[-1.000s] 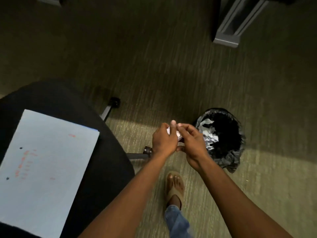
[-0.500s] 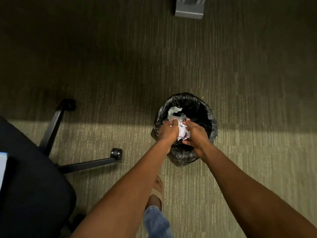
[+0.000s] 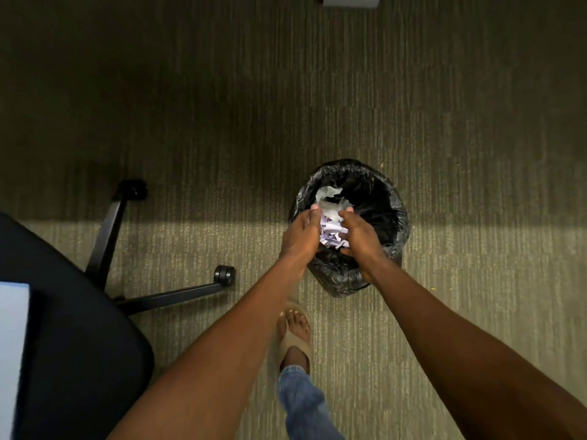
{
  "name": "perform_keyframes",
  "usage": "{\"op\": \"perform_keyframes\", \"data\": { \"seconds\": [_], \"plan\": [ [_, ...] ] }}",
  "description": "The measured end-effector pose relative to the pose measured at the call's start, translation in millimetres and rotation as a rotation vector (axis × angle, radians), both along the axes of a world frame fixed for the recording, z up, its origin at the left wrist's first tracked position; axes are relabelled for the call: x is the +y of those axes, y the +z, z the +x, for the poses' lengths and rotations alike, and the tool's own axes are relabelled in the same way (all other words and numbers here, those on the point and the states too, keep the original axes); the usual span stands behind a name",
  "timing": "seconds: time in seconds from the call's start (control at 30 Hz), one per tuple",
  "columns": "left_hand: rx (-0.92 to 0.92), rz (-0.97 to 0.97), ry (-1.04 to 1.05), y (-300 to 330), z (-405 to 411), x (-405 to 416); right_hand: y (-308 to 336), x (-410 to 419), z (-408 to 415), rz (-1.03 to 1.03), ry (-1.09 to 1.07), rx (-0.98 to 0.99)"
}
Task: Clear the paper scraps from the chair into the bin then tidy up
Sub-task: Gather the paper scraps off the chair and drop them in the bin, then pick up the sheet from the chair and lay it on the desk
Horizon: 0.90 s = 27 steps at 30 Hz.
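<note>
A small bin (image 3: 395, 214) lined with a black bag stands on the carpet at centre. Both of my hands hover over its near side. A wad of white and pale purple paper scraps (image 3: 332, 231) is cupped between my left hand (image 3: 300, 233) and my right hand (image 3: 360, 235), whose palms face each other a little apart. More crumpled white paper (image 3: 327, 193) lies inside the bin beyond my fingertips. The black chair seat (image 3: 79, 312) fills the lower left, with a pale sheet of paper (image 3: 12, 344) on it at the frame's edge.
The chair's black legs and casters (image 3: 225, 275) stretch across the carpet between the seat and the bin. My sandalled foot (image 3: 293, 331) stands just behind the bin. A grey furniture base (image 3: 351, 0) sits at the top edge.
My hands carried the scraps from beside the chair to above the bin. The view swung right, so the chair slid left. My palms have parted slightly around the wad.
</note>
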<state>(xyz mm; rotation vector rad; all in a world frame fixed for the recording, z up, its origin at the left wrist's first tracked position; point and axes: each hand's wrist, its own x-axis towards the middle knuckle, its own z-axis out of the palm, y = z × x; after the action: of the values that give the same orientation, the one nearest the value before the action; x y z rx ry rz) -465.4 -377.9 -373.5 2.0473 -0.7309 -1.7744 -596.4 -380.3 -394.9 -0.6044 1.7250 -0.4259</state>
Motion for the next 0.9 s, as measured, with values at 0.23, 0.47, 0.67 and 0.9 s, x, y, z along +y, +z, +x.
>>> {"op": "perform_keyframes", "data": {
  "seconds": [0.23, 0.47, 0.67, 0.9],
  "plan": [
    [-0.041, -0.058, 0.023, 40.4, 38.0, 0.1, 40.9, -1.9, 47.5, -0.085, 0.01, 0.028],
    [-0.104, -0.158, 0.064, 92.3, 87.1, 11.2, 94.2, 13.7, 108.4, -0.142, -0.009, 0.009],
    [-0.235, -0.277, 0.084, 134.0, 156.7, 34.5, 129.5, 37.6, 176.1, -0.172, 0.035, -0.025],
    [-0.578, -0.576, -0.165, 162.1, 246.9, 86.0, 149.3, 96.2, 274.5, -0.127, 0.163, -0.091]
  ]
}}
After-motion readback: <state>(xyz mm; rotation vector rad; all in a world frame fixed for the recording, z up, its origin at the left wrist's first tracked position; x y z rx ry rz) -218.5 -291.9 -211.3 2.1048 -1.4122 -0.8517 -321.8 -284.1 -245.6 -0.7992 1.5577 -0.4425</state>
